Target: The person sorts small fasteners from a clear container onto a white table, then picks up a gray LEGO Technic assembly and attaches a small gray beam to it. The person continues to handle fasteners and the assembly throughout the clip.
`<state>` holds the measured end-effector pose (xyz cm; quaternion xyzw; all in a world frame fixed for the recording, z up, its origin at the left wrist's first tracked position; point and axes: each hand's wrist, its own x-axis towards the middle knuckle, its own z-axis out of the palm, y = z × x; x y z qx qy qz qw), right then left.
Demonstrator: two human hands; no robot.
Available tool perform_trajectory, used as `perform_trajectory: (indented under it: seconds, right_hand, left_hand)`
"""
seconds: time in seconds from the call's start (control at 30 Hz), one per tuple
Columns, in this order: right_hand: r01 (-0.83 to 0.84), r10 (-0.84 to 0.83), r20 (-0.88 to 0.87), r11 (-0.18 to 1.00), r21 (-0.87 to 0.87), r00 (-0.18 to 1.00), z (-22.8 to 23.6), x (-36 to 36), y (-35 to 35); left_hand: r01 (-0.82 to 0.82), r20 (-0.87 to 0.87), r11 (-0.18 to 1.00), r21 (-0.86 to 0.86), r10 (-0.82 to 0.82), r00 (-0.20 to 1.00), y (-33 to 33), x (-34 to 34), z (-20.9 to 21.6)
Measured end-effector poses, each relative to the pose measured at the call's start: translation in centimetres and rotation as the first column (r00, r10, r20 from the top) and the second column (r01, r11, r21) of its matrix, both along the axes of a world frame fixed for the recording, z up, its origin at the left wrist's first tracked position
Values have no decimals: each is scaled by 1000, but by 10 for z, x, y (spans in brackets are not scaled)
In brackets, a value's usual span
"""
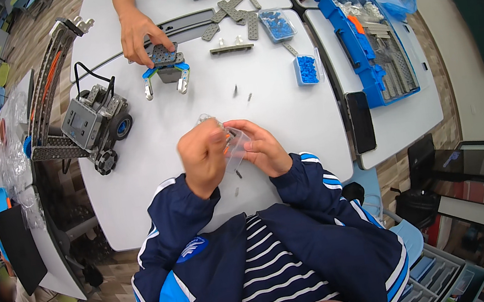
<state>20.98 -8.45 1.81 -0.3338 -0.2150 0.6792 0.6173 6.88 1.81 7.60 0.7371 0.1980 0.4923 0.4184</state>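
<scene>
My right hand [265, 151] is wrapped around a small clear plastic box [235, 155] with small orange and dark pieces inside, tilted over the near part of the white table. My left hand [201, 156] is closed beside the box's left side, its fingers curled in; whatever it pinches is hidden. A pale, see-through piece [207, 118] shows just past its knuckles. Small dark pins lie loose on the table, one [239, 174] just below the box and another [236, 90] farther off.
Across the table another person's hand [141, 37] grips a grey and blue claw assembly [169, 72]. A wheeled robot [85, 122] stands at the left. Blue pegs fill small boxes [307, 70] at the right, near grey beams [232, 10], a phone [361, 122] and an open blue case [365, 61].
</scene>
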Motion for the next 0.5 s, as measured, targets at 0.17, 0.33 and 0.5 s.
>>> perform_trajectory:
  seconds: [0.17, 0.33, 0.5]
  right_hand:
    - [21, -19, 42, 999, -46, 999, 2, -2, 0]
    - [31, -30, 81, 1000, -5, 996, -2, -4, 2]
    - [43, -49, 146, 998, 43, 988, -8, -7, 4]
  left_hand:
    - [45, -138, 998, -32, -49, 989, 4, 4, -18]
    - [76, -139, 992, -102, -90, 986, 5, 0, -27]
    - [120, -127, 989, -89, -131, 983, 7, -2, -36]
